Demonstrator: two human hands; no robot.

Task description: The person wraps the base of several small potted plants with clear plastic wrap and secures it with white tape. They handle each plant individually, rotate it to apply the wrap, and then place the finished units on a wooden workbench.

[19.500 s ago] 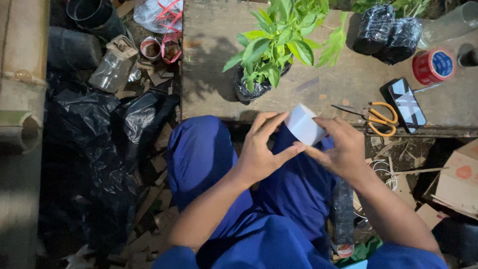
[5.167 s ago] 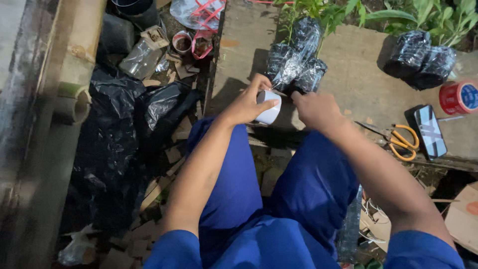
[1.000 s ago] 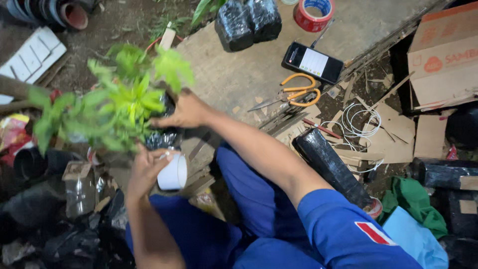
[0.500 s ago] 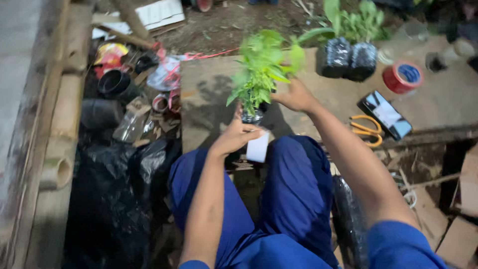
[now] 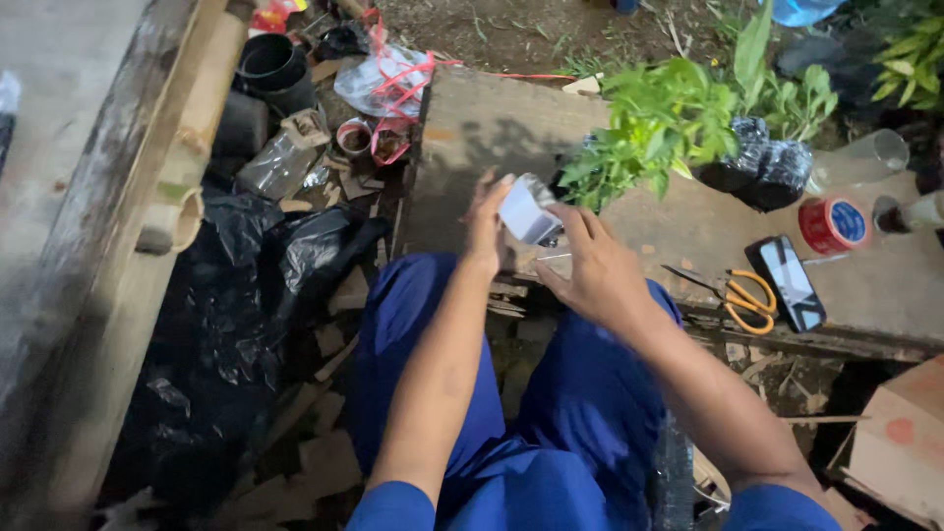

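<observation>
My left hand [image 5: 486, 224] and my right hand [image 5: 588, 268] both hold a white roll of tape [image 5: 528, 210] above my blue-trousered knees, at the near edge of a wooden board [image 5: 472, 138]. A clear strip of tape [image 5: 557, 262] runs from the roll to my right fingers. Just behind the roll stands a leafy green plant [image 5: 657, 123] in a black plastic bag, resting on the board.
On the board to the right lie two black-bagged plants [image 5: 762, 162], a red tape roll [image 5: 832, 224], a phone [image 5: 789, 283], orange-handled scissors [image 5: 737, 292] and a clear cup [image 5: 867, 157]. Black plastic sheeting [image 5: 236, 315] and pots [image 5: 270, 67] lie left; a cardboard box [image 5: 900, 442] sits lower right.
My right hand has let go of the leafy plant, which now stands on the board. Both hands have come together on the white tape roll. The camera has shifted.
</observation>
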